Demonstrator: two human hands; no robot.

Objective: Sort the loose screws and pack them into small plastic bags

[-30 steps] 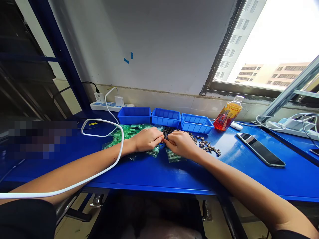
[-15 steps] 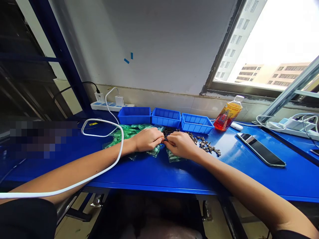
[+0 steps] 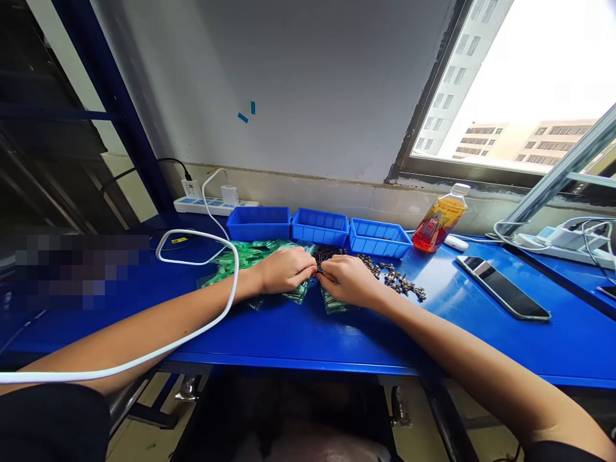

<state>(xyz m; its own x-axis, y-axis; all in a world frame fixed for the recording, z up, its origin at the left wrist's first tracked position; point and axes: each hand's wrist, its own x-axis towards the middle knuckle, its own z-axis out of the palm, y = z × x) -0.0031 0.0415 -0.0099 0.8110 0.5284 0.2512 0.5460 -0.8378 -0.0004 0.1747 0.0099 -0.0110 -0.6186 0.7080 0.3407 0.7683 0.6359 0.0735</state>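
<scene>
My left hand (image 3: 287, 269) and my right hand (image 3: 347, 280) meet fingertip to fingertip over the middle of the table, both closed in a pinch. What they pinch between them is too small and too covered by the fingers to name. Under and beside my left hand lies a heap of small green-tinted plastic packets (image 3: 245, 255). More such packets (image 3: 334, 303) stick out below my right hand. Dark screws (image 3: 327, 254) are piled just behind the fingertips, and bronze-coloured screws (image 3: 404, 286) lie scattered to the right of my right hand.
Three blue bins (image 3: 258, 224) stand in a row along the back. A bottle of red drink (image 3: 439, 218), a phone (image 3: 503, 287) and a power strip (image 3: 568, 240) are on the right. A white cable (image 3: 233, 289) loops in front of my left forearm. Another power strip (image 3: 206, 205) sits back left.
</scene>
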